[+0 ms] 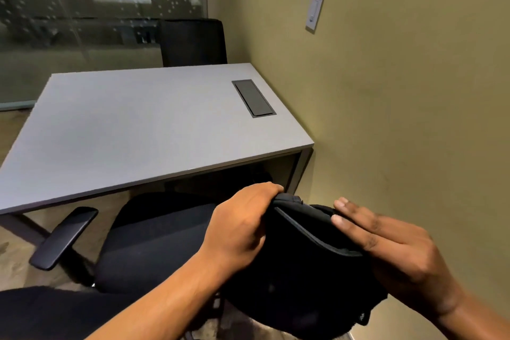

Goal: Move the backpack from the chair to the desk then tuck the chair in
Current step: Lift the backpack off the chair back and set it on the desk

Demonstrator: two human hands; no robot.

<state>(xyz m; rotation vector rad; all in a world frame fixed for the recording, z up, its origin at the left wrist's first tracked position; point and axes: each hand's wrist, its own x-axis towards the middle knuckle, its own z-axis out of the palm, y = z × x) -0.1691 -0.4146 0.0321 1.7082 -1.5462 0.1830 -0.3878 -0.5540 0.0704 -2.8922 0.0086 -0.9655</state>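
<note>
A black backpack (298,279) hangs at the lower right, off the right side of the black office chair (154,240). My left hand (242,223) grips its top edge from the left. My right hand (397,246) holds the other side, fingers laid flat over the rim. The chair's seat shows bare, and its left armrest (63,237) sticks out to the left. It stands pulled out in front of the grey desk (132,130), whose top lies just beyond my hands.
A dark cable hatch (254,98) is set into the desk's far right. A second black chair (193,43) stands behind the desk. The olive wall (400,119) with a light switch (314,12) runs close along the right. Frosted glass closes the back.
</note>
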